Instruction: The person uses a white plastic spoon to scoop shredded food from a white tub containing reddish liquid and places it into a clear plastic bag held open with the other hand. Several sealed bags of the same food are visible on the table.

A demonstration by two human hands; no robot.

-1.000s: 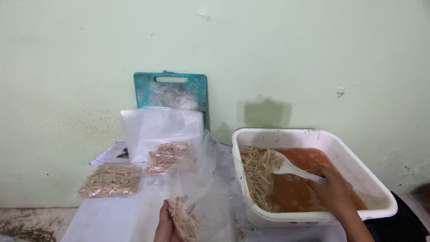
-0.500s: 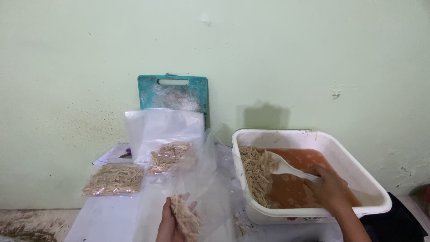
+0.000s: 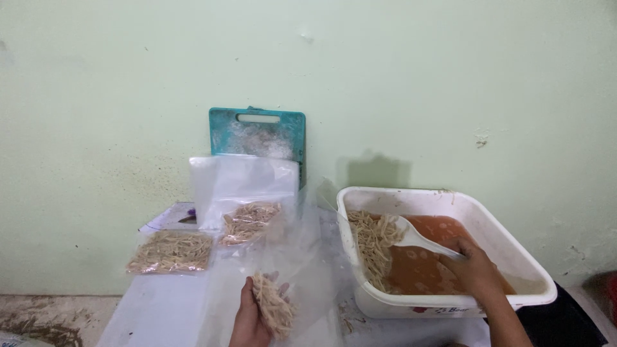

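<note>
My left hand (image 3: 252, 316) holds up a clear plastic bag (image 3: 302, 270) by its lower part, gripping a clump of pale beige strips (image 3: 275, 307) inside it. My right hand (image 3: 474, 268) reaches into a white rectangular tub (image 3: 527, 270) and grips the handle of a white plastic spoon (image 3: 414, 236). The tub holds orange-red liquid (image 3: 421, 263) on the right and a heap of the same pale strips (image 3: 373, 244) on the left. The spoon's bowl rests at the edge of that heap.
Two filled clear bags of strips (image 3: 172, 252) (image 3: 249, 220) lie on the white table. A stack of empty clear bags (image 3: 244, 183) leans on a teal cutting board (image 3: 258, 132) standing against the pale green wall. The floor at lower left is dirty.
The view has shifted slightly. My right hand and the spoon stay in the tub, with the hand edging lower. My left hand keeps hold of the bag with the strips.
</note>
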